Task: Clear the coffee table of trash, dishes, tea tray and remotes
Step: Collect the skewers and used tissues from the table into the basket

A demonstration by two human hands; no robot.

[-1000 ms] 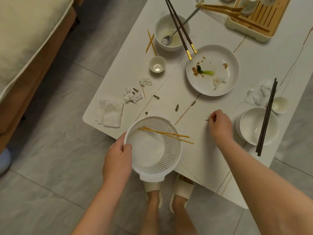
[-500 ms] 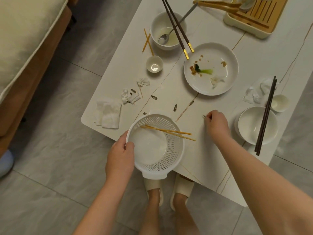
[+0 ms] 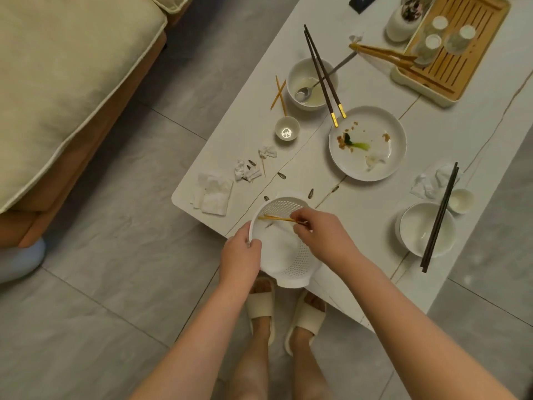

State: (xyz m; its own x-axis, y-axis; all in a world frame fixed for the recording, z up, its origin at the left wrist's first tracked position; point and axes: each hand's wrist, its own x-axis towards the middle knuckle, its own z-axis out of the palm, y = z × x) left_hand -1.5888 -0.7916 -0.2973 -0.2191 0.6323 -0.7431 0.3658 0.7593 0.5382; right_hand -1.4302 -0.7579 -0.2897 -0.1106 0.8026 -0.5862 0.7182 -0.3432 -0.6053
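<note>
My left hand grips the left rim of a white perforated basket held at the near edge of the white coffee table. My right hand is over the basket, its fingertips pinching the bamboo skewers that lie across it. One seed shell lies inside the basket. On the table are a dirty plate, a bowl with a spoon and chopsticks, a second bowl with dark chopsticks, two small cups and the wooden tea tray.
Folded tissues, crumpled paper, loose seed shells and two more skewers lie on the table's left part. A crumpled tissue sits by the right bowl. A dark flat device lies at the far edge. The sofa stands left.
My right hand has moved left from the tabletop to over the basket, and a seed shell now lies inside it. The view has shifted back, showing more of the tea tray.
</note>
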